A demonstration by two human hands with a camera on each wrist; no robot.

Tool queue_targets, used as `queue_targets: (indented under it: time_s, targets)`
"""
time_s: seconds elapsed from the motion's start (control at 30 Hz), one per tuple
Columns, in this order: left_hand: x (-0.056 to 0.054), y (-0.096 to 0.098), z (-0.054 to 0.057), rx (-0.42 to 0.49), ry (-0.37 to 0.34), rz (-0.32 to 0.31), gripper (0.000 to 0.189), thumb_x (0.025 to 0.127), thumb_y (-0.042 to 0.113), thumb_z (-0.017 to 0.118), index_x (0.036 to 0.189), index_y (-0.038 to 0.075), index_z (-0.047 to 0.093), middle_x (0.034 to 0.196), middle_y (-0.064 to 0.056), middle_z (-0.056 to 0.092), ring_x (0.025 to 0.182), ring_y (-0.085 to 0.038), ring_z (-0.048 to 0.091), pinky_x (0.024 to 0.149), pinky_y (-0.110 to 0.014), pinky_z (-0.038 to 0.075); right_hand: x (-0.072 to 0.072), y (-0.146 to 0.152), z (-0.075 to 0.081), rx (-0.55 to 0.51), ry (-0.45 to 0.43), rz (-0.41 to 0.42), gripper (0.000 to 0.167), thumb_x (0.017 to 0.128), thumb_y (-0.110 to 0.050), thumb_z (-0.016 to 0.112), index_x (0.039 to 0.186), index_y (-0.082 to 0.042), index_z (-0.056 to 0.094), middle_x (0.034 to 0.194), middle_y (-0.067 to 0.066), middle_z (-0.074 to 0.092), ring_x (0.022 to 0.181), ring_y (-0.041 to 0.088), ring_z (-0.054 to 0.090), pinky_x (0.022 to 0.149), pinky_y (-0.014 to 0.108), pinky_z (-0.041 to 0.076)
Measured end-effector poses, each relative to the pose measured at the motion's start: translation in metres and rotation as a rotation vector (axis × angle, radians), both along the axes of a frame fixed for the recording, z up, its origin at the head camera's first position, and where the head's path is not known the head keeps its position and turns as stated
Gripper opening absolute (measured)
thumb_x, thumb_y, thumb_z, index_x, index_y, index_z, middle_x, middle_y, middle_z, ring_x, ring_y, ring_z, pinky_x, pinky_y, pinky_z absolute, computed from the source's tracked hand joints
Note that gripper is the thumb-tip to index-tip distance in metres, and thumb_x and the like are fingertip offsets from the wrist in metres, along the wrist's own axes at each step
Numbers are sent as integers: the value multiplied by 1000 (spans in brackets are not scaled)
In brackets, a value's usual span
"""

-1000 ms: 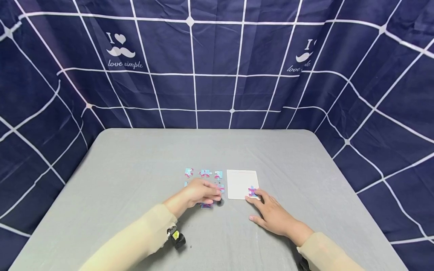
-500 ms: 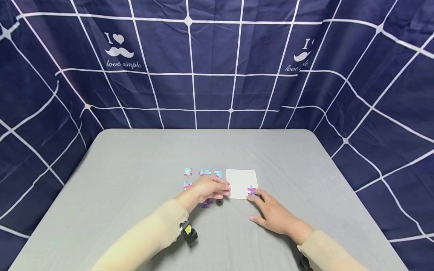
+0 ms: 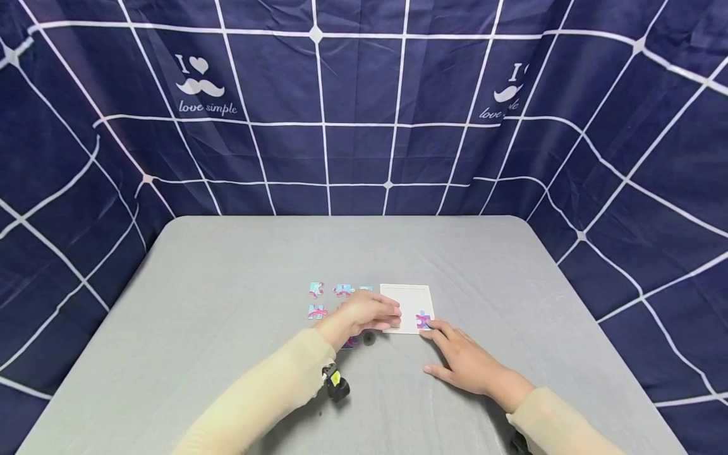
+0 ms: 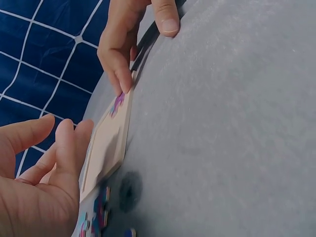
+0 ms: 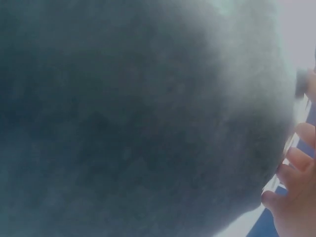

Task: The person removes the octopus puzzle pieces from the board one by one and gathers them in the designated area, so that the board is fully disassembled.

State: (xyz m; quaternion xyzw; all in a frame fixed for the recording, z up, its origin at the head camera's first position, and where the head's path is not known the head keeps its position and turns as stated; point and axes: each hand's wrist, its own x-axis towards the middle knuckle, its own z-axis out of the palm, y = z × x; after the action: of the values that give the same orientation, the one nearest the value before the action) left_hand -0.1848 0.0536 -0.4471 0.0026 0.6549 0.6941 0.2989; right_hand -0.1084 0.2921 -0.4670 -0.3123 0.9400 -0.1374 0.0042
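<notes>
My left hand (image 3: 368,311) hovers over the left side of a shallow white square tray (image 3: 405,299). Its fingers are loosely bent, and the left wrist view shows a gap with nothing visible between them. In the tray's near right corner lies a purple and blue jigsaw piece (image 3: 423,320). My right hand (image 3: 469,361) rests at that corner, fingertips touching the tray's edge beside the piece, thumb spread on the table. Left of the tray are several loose jigsaw pieces, among them a light blue and pink one (image 3: 344,290) and another (image 3: 316,311). My left hand and wrist partly cover others.
A grey cloth covers the table (image 3: 256,265). A small dark round spot (image 3: 369,339) lies just in front of the loose pieces. Dark blue curtains (image 3: 364,151) with white lines stand behind and at both sides.
My left hand has moved right, from above the loose pieces to over the tray's left side. My right hand has stayed by the tray's corner, shifting only slightly.
</notes>
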Motion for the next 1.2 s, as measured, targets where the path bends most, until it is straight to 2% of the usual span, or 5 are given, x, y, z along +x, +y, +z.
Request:
queue_targets:
  time_s: [0.23, 0.53, 0.77, 1.1, 1.2]
  targets:
    - [0, 12, -2, 15, 1, 15, 25, 88, 3, 65, 111, -9, 64, 99, -21, 69, 89, -26, 69, 70, -26, 57, 3, 2, 1, -26, 11, 36, 60, 90, -39, 66, 136, -5, 47, 138, 19, 42, 121, 40, 46, 96, 55, 42]
    - [-1, 25, -4, -1, 1, 32, 25, 87, 1, 66, 110, -8, 65, 97, -16, 70, 87, -20, 68, 70, -26, 57, 5, 3, 0, -47, 9, 34, 61, 90, -37, 67, 137, -4, 47, 141, 20, 38, 122, 40, 44, 96, 56, 41]
    - [-1, 29, -5, -8, -11, 52, 25, 86, 0, 66, 110, -8, 65, 99, -13, 70, 86, -18, 67, 72, -26, 57, 6, 2, -1, -65, 6, 22, 61, 90, -37, 66, 138, -6, 46, 143, 21, 33, 124, 42, 42, 96, 57, 41]
    - [-2, 34, -7, -5, -7, 67, 26, 86, -1, 66, 111, -9, 64, 98, -17, 69, 88, -22, 68, 70, -26, 57, 8, 1, 0, -45, -2, 7, 60, 91, -38, 64, 139, -7, 45, 145, 24, 30, 125, 43, 41, 97, 58, 39]
    - [-2, 35, -7, -4, -14, 68, 25, 86, -1, 66, 109, -9, 65, 96, -17, 70, 88, -22, 68, 69, -25, 57, 9, 1, 0, -30, -9, -19, 60, 91, -40, 63, 140, -9, 46, 145, 25, 30, 128, 46, 36, 99, 61, 36]
